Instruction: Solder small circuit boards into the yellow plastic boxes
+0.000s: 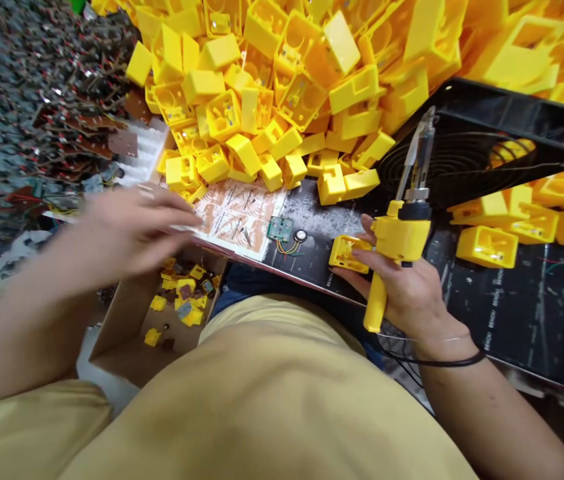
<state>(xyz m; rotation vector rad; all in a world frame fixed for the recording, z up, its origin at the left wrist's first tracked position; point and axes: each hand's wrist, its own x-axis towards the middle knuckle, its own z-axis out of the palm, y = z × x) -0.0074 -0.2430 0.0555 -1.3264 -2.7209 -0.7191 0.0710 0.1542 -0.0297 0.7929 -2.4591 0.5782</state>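
Observation:
My right hand [415,293] holds a small yellow plastic housing [349,255] between its fingertips, its hollow side showing. The same hand also has a yellow soldering gun [399,237] in it, with the metal tip pointing up and away. Motion blurs my left hand [135,223], which hangs over the bench's left front edge with its fingers stretched out and nothing visible in them. Between the hands, a green circuit board [280,229] lies on the bench, wired to a small round speaker [301,236].
A heap of yellow housings [262,100] covers the back of the black bench [527,300]. Many circuit boards [52,93] are piled at far left. A black fan [442,163] stands behind the soldering gun. Below the left edge is a cardboard box [129,320] with yellow pieces.

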